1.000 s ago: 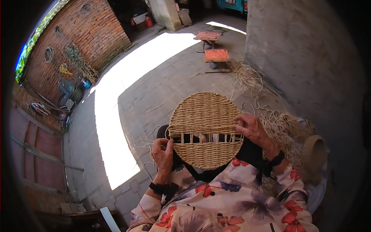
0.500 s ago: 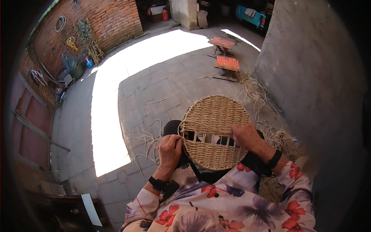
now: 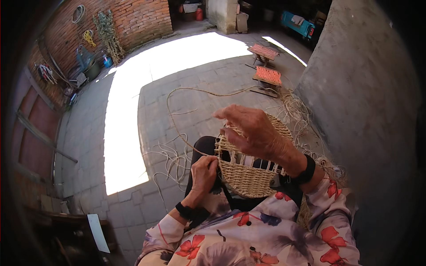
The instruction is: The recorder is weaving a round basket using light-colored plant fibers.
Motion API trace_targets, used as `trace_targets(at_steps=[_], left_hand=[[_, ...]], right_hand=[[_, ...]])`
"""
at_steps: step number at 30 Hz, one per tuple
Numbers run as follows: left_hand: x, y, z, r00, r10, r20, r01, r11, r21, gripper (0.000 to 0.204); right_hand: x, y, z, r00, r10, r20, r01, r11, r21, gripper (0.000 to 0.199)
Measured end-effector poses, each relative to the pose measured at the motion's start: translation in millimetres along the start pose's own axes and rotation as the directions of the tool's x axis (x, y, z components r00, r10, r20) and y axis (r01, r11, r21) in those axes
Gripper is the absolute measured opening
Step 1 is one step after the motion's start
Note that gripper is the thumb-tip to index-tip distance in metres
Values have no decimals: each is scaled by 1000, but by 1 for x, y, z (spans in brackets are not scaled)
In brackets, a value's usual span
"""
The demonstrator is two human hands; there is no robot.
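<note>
A round piece woven from straw-coloured cord (image 3: 250,179) rests tilted on my lap. Across its middle runs an unwoven gap where bare ribs show dark clothing beneath. My left hand (image 3: 204,174) pinches its left rim, fingers closed. From beside those fingertips a loose cord strand (image 3: 170,111) loops up and away to the right, in an arc above the floor. Over the upper part of the weave hovers my right hand (image 3: 253,133), thumb and fingers apart, with nothing visible in it. It hides much of the far half.
Loose cord coils (image 3: 171,164) lie left of my knee, and a tangled cord heap (image 3: 299,115) lies along the grey wall (image 3: 359,102) at right. Two low stools with orange woven tops (image 3: 268,75) stand ahead. A brick wall (image 3: 137,20) closes the far left.
My right hand has risen off the gap and moved left and up, its fingers opening. The loose strand now swings out in a wide arc. My left hand stays at the rim.
</note>
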State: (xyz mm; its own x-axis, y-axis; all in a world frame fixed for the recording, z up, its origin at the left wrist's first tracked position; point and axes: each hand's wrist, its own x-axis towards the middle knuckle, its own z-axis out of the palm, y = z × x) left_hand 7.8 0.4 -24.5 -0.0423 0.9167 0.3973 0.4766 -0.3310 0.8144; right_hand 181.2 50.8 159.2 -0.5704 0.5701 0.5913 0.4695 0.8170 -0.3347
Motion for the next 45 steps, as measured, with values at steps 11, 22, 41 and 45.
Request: trace_targets(at_steps=[11, 22, 41, 45], left_hand=[[10, 15, -16, 531, -462, 710, 819, 64, -571, 8], [-2, 20, -1, 758, -519, 395, 652, 604, -458, 17], [-6, 17, 3, 795, -493, 354, 605, 684, -407, 17], [-2, 23, -2, 803, -498, 328, 593, 723, -355, 15]], right_hand=[[-90, 36, 85, 899, 302, 317, -265, 952, -156, 13], [-91, 15, 81, 864, 490, 116, -490, 871, -35, 9], [-125, 18, 87, 584, 750, 310, -595, 136, 792, 15], [-140, 15, 72, 508, 776, 374, -684, 100, 722, 23]])
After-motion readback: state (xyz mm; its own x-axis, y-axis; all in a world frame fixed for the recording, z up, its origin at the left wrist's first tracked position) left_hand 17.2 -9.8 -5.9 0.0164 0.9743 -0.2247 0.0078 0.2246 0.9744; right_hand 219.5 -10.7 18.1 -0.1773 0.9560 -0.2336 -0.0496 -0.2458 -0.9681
